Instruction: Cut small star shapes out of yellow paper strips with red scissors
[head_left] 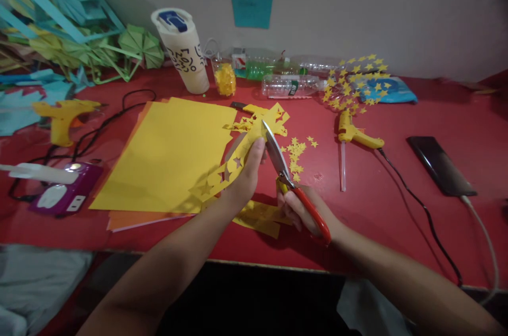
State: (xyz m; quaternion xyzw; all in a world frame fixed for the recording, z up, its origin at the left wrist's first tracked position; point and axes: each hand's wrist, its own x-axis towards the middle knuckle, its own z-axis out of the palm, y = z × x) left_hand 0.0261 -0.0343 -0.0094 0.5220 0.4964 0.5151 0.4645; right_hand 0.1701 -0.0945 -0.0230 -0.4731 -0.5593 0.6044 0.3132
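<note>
My left hand point(248, 172) pinches a strip of yellow paper point(216, 181) that has star-shaped holes cut along it. In my right hand point(304, 209) is a pair of scissors point(278, 156) with red handles, its blades pointing up and left against the strip's upper end. Small yellow paper stars point(296, 152) lie in a loose pile just right of the blades. Beyond my left hand are yellow offcuts point(280, 116) with star cutouts. More yellow strips point(257, 219) rest on the table below my hands.
Yellow sheets point(166, 151) are stacked at left over orange ones. A purple power socket point(65, 193) and a yellow glue gun point(65, 119) stand farther left. Another glue gun point(355, 132) and a phone point(438, 164) lie right. A tumbler point(182, 55) and bottles point(291, 84) line the back.
</note>
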